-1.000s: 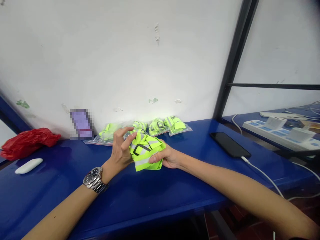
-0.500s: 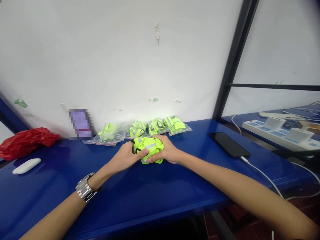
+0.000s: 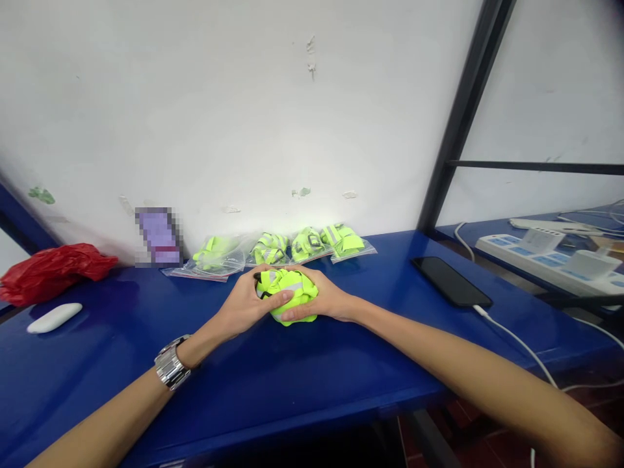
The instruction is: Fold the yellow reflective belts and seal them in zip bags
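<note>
A neon yellow reflective vest (image 3: 287, 292), bunched into a tight bundle with grey stripes and a black strap showing, rests on the blue table (image 3: 312, 383). My left hand (image 3: 246, 305), with a metal watch on its wrist, is closed around the bundle's left side, thumb pressed across the front. My right hand (image 3: 324, 302) is closed around its right side, fingers curled under and over it. Both hands squeeze the bundle together.
Several clear bags (image 3: 219, 257) holding folded neon vests line the white wall behind the hands. A black phone (image 3: 451, 283) on a white cable lies to the right. A red plastic bag (image 3: 51, 270) and a white oval object (image 3: 53, 317) sit at the left. A power strip (image 3: 550, 260) rests on the far-right table.
The vest went from a loose, partly unfolded bundle held above the table to a tight ball. My left hand came down from hovering open and closed on it; both hands sank toward the table.
</note>
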The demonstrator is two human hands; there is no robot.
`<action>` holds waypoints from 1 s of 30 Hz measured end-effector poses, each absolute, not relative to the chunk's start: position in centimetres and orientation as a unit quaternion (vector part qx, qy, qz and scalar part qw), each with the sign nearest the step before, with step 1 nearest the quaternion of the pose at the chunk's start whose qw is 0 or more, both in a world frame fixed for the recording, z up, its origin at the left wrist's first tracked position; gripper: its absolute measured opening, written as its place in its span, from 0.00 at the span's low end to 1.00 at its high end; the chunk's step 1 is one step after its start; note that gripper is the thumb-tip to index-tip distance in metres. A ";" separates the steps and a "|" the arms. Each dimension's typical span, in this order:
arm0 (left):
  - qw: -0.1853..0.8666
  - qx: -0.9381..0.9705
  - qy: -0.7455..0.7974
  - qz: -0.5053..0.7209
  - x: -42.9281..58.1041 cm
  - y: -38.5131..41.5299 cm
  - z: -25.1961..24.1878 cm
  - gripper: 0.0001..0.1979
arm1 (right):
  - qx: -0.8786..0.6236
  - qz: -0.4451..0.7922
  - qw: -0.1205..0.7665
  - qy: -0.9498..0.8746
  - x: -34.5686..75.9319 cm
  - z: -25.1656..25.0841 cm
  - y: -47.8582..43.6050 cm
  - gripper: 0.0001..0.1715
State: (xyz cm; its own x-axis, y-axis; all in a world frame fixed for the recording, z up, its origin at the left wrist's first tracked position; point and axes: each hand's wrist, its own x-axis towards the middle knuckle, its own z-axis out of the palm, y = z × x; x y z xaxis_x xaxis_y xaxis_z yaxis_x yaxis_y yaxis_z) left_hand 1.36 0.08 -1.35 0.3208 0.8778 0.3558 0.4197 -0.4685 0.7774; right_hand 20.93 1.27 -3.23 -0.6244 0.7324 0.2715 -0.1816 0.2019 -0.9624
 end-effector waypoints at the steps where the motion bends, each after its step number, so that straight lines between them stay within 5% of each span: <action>1: 0.264 0.770 0.430 0.390 1.3 0.1 -1.4 0.25 | -0.205 0.598 0.384 -0.673 20.9 -3.3 1.3 0.38; 4: 0.173 0.802 0.450 0.352 1.1 0.2 -0.9 0.28 | -0.206 0.608 0.396 -0.657 20.8 -3.2 1.4 0.29; 13: -0.266 0.790 0.521 0.181 -6.9 3.2 3.1 0.22 | -0.263 0.577 0.457 -0.623 21.6 -3.5 3.1 0.29; 17: -0.218 0.794 0.562 0.074 -12.2 5.2 2.5 0.26 | -0.306 0.561 0.469 -0.610 21.5 -4.1 3.7 0.28; 21: -0.152 0.809 0.567 0.033 -12.8 5.8 2.3 0.14 | -0.316 0.576 0.456 -0.601 21.3 -3.6 3.3 0.25; 30: -0.262 0.861 0.426 0.096 -2.3 0.6 2.2 0.10 | -0.295 0.678 0.412 -0.532 21.1 -1.5 1.8 0.24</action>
